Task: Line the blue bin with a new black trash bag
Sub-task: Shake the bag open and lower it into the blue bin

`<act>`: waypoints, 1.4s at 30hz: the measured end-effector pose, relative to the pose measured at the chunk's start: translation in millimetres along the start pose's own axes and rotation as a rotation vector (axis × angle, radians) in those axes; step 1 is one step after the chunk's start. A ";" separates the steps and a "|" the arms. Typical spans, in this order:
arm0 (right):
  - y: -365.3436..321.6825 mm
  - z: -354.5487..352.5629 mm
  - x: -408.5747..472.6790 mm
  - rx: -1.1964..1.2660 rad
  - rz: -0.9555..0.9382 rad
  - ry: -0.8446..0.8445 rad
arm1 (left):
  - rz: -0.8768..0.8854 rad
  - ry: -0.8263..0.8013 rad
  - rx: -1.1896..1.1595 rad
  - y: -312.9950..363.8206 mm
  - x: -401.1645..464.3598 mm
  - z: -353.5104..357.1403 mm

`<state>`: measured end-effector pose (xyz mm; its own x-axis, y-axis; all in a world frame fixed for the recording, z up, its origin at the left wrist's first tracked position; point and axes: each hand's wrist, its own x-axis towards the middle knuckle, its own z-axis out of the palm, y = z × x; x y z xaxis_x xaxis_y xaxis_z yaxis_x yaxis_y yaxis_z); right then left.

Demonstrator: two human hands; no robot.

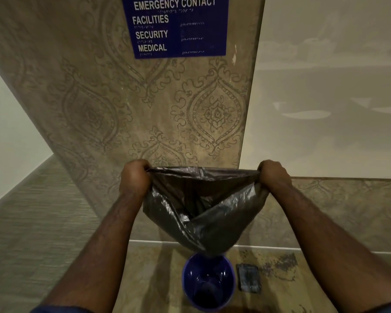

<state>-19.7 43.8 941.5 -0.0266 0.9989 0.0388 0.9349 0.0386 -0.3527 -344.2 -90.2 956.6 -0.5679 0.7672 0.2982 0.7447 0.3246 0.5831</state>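
1. Both arms reach up from the bottom corners of the frame, and the black trash bag [203,206] hangs stretched between them in the middle of the picture.
2. Left hand [134,177], just left of centre — fingers curled tight around the bag's left rim, gripping the plastic.
3. Right hand [273,173], right of centre at about the same height, clenched on the opposite rim in the same way.
4. The mouth of the bag is pulled wide and taut across the top edge; you can see down into its dark, crinkled inside.
5. Below the rim the plastic folds and narrows to a point at lower centre, and that tip hangs right at the far rim of the blue bin [209,281] — whether it touches, I cannot tell.
6. The bin sits on the floor at the bottom centre of the frame, round, glossy, its opening facing up, no liner over its rim yet.
7. Just right of the bin, a small dark flat item [248,277] lies on the floor [145,267]; too blurred to name.
8. Upper centre, a blue sign [175,26] on the patterned wall [99,98] reads EMERGENCY CONTACT, FACILITIES, SECURITY, MEDICAL.
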 end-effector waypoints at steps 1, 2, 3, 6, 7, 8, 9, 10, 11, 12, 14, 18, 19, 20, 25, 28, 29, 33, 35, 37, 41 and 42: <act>-2.1 -1.7 -2.3 0.113 -0.013 0.127 | 0.055 0.072 -0.061 5.5 -2.7 -4.4; -5.2 -4.3 -5.2 0.252 -0.033 0.247 | 0.122 0.164 -0.108 12.2 -5.7 -9.8; -9.7 -8.6 -9.0 0.408 -0.052 0.341 | 0.188 0.269 -0.155 19.0 -9.6 -16.1; -18.1 -29.1 -27.6 0.807 -0.186 0.638 | 0.369 0.576 -0.325 31.7 -28.7 -35.8; -15.8 -31.9 -36.6 0.845 -0.284 0.759 | 0.458 0.654 -0.351 28.9 -36.5 -38.1; -9.8 -28.9 -46.9 0.808 -0.392 0.862 | 0.559 0.699 -0.349 22.4 -45.8 -36.3; 0.7 -19.2 -58.1 0.699 -0.511 0.926 | 0.651 0.697 -0.328 12.7 -56.3 -30.5; 13.5 -4.0 -68.6 0.549 -0.601 0.904 | 0.707 0.631 -0.292 0.7 -65.8 -20.6; 29.4 15.0 -75.2 0.388 -0.638 0.749 | 0.708 0.488 -0.246 -14.0 -72.5 -8.1; 46.6 34.1 -77.9 0.214 -0.603 0.463 | 0.646 0.287 -0.197 -30.6 -75.7 6.5; 74.5 68.9 -83.1 -0.131 -0.386 -0.227 | 0.368 -0.107 -0.105 -61.2 -76.6 31.5; 92.8 80.2 -79.6 0.083 -0.256 -0.393 | 0.072 -0.187 -0.075 -84.4 -61.4 42.4; 89.0 75.0 -74.9 0.126 -0.237 -0.349 | 0.092 -0.165 -0.054 -80.9 -56.8 42.2; 84.4 70.2 -69.2 0.153 -0.222 -0.312 | 0.113 -0.148 -0.039 -74.7 -52.8 42.7; 61.5 50.0 -45.1 0.196 -0.116 -0.051 | 0.067 -0.060 -0.126 -49.8 -33.9 40.1; 50.6 48.7 -38.5 0.242 -0.021 0.046 | 0.014 -0.023 -0.149 -44.7 -34.9 38.0; 47.5 49.8 -38.5 0.257 0.007 0.080 | -0.010 -0.029 -0.155 -44.7 -36.8 35.8; 39.7 48.5 -43.1 0.374 -0.058 0.189 | -0.014 0.064 -0.080 -46.7 -53.2 28.5; 33.0 44.8 -46.1 0.427 -0.277 0.141 | 0.138 0.154 0.025 -39.2 -69.2 30.0; 22.5 39.7 -49.0 0.445 -0.441 0.081 | 0.344 0.045 0.166 -20.6 -81.8 41.5; 6.5 29.7 -56.6 0.438 -0.553 0.068 | 0.491 -0.207 0.331 18.5 -89.3 75.4; 6.4 27.5 -58.6 0.409 -0.576 0.068 | 0.507 -0.209 0.286 25.1 -86.7 79.4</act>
<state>-21.8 -13.8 911.3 -0.4423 0.8133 0.3781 0.5705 0.5804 -0.5811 -248.5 -104.6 885.4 -0.0595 0.9475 0.3141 0.9849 0.0044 0.1732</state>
